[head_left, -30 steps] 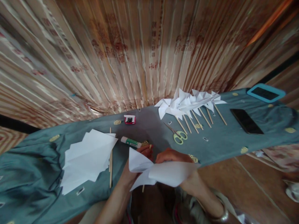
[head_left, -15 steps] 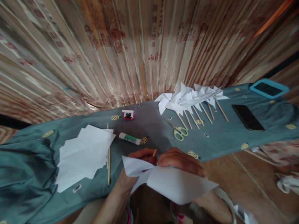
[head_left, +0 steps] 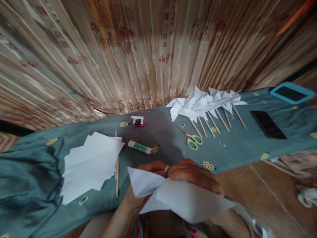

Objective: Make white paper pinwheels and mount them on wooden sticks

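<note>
Between my hands is a white paper pinwheel (head_left: 190, 200), its folded blades spread toward me. The end of a wooden stick (head_left: 166, 169) pokes up behind its centre. My left hand (head_left: 153, 166) is closed around the stick and the back of the paper, fingers partly covered by a blade. From the other side, my right hand (head_left: 192, 173) presses its closed fingers against the stick end and the pinwheel's middle. The fingertips at the join are mostly hidden. Beyond the hands lie a glue stick (head_left: 139, 147) and green-handled scissors (head_left: 194, 141).
Finished pinwheels (head_left: 193, 105) on sticks lie in a row at the back. White paper sheets (head_left: 91, 165) and loose wooden sticks (head_left: 117, 178) are at left. A small red box (head_left: 138, 121), a black phone (head_left: 268, 124) and a blue-framed device (head_left: 292, 93) rest on the green cloth (head_left: 237, 152).
The stick end has tilted and shows less above the fingers. The right hand has shifted slightly, and the pinwheel is a little lower. The whole view has moved a bit.
</note>
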`<state>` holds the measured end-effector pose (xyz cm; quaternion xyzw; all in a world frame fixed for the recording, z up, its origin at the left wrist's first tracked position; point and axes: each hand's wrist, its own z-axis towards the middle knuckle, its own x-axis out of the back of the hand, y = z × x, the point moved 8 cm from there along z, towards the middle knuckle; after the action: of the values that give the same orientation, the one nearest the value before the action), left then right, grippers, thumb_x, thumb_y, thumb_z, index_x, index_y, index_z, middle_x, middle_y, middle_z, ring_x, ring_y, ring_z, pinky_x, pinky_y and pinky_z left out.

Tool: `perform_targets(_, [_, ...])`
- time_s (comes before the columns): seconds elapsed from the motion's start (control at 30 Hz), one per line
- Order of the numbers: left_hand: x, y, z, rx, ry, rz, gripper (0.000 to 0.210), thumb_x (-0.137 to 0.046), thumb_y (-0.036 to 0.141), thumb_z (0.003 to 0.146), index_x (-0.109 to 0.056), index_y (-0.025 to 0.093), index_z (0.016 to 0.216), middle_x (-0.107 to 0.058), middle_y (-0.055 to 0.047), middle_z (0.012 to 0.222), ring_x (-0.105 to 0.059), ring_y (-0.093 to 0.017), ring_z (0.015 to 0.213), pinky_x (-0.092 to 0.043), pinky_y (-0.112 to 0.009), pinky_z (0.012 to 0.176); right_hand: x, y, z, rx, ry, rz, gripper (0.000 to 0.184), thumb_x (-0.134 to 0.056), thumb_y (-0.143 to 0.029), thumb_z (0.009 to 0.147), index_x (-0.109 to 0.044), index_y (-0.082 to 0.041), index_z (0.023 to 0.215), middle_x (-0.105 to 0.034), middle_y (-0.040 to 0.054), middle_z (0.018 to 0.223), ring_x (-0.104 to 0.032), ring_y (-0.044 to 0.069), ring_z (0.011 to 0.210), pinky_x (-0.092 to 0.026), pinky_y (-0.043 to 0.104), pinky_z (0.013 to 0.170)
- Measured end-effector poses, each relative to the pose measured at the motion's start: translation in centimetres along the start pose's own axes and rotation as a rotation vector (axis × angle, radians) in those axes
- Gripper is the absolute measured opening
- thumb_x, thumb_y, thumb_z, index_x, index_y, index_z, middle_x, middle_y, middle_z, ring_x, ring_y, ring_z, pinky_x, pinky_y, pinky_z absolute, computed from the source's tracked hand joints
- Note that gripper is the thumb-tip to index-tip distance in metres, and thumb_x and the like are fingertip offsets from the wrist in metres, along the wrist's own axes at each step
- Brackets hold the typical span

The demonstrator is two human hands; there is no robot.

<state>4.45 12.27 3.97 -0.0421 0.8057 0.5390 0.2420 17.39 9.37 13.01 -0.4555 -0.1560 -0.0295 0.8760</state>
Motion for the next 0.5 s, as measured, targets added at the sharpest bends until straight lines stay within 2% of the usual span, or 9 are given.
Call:
perform_targets(0.17, [-0.5, 0.4, 0.0, 0.02, 0.027, -0.023, 0.009, -0.078, 0.029, 0.064, -0.075, 0.021, 0.063, -0.064, -0.005, 0.065, -0.051, -0.016, 0.056, -0.04, -0.026, 0.05, -0.1, 0.4, -0.2, -0.022, -0.008, -0.02, 0.024, -0.061, -0.017, 0.086, -0.063, -0.024, 0.108, -0.071, 0.0025, 0.094, -0.066, 0.019, 0.086, -0.052, 0.032, 0.078])
perform_targets(0.5, [0.8, -0.9, 0.1, -0.002, 0.052, 0.089, 0.014, -0.078, 0.034, 0.065, -0.073, 0.021, 0.067, -0.062, -0.001, 0.06, -0.051, -0.015, 0.05, -0.041, -0.027, 0.049, 0.2, 0.2, 0.2, -0.024, 0.009, -0.021, 0.019, -0.059, -0.018, 0.088, -0.063, -0.023, 0.107, -0.072, 0.0029, 0.093, -0.067, 0.017, 0.085, -0.052, 0.032, 0.077])
